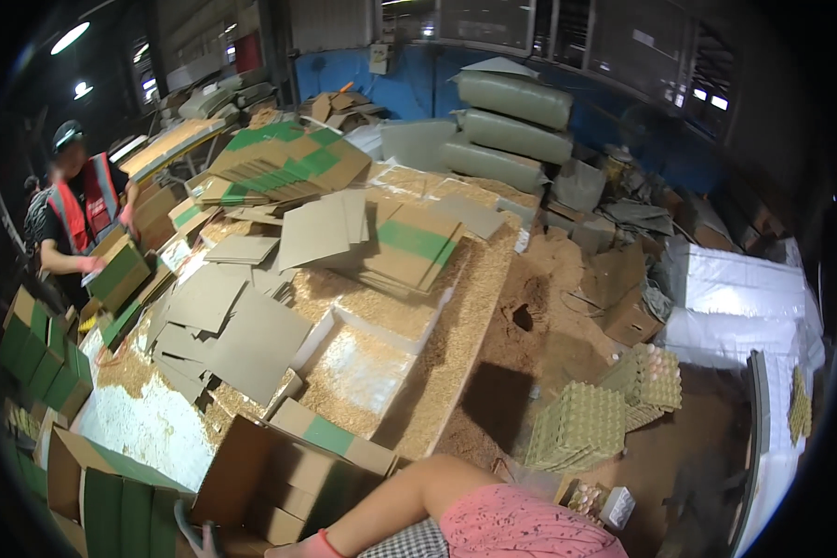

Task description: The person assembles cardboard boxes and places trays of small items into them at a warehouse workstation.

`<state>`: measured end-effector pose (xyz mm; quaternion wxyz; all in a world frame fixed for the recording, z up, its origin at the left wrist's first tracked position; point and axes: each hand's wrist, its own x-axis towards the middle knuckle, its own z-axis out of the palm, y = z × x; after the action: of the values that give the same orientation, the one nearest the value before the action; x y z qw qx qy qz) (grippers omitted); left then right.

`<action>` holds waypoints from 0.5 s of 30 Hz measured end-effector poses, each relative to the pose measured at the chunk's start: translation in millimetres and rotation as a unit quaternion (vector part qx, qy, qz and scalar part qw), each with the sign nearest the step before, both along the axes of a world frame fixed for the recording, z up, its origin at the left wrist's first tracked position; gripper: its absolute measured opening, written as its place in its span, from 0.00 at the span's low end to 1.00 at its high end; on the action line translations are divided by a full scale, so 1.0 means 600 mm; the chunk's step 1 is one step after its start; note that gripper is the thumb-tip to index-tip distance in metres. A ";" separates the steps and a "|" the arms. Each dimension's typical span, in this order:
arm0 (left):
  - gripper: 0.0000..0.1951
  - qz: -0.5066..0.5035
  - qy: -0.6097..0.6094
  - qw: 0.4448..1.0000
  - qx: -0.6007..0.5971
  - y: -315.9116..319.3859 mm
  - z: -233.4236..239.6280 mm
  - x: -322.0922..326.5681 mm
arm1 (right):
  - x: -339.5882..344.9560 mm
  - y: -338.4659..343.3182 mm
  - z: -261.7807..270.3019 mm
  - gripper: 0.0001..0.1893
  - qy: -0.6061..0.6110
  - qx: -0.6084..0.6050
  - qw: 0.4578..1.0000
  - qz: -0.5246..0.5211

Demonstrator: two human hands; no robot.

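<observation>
Directly before me stands an open cardboard box (345, 499), its brown side flap (234, 474) raised. At its near left corner show the grey gloved fingers of what appears to be my left hand (201, 536), spread against the edge; whether they grip it is unclear. My bare right forearm (383, 509) reaches across from a pink, dark-speckled sleeve (530, 523). A pink glove cuff marks my right hand (289, 551) at the box's near side, and the bottom of the picture cuts off its fingers. Left of the box sits another carton (125, 506) with green panels.
Grey cardboard sheets (258, 349) and flat green-striped cartons (411, 244) cover a table strewn with husk-like filler (383, 307). Egg trays (579, 425) stack on the floor at right. Across the table, a person in a red vest (87, 202) handles a carton (118, 272).
</observation>
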<state>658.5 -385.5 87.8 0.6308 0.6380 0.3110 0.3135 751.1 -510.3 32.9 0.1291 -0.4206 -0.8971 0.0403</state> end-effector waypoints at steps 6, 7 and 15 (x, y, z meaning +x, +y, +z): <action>0.23 0.082 0.102 0.987 0.094 -0.046 0.002 -0.028 | 0.440 -0.223 -0.037 0.34 0.502 0.234 0.550 -0.625; 0.21 0.062 0.121 0.983 0.124 -0.040 0.001 -0.026 | 0.522 -0.262 -0.070 0.38 0.508 0.289 0.404 -0.704; 0.18 0.112 0.295 0.941 0.122 -0.054 0.025 0.030 | 0.619 -0.357 -0.316 0.45 0.792 0.205 0.225 -0.528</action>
<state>676.7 -417.9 103.0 0.3894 0.7349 0.5118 0.2153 1122.7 -724.2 -156.4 0.8476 -0.5104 0.1141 0.0900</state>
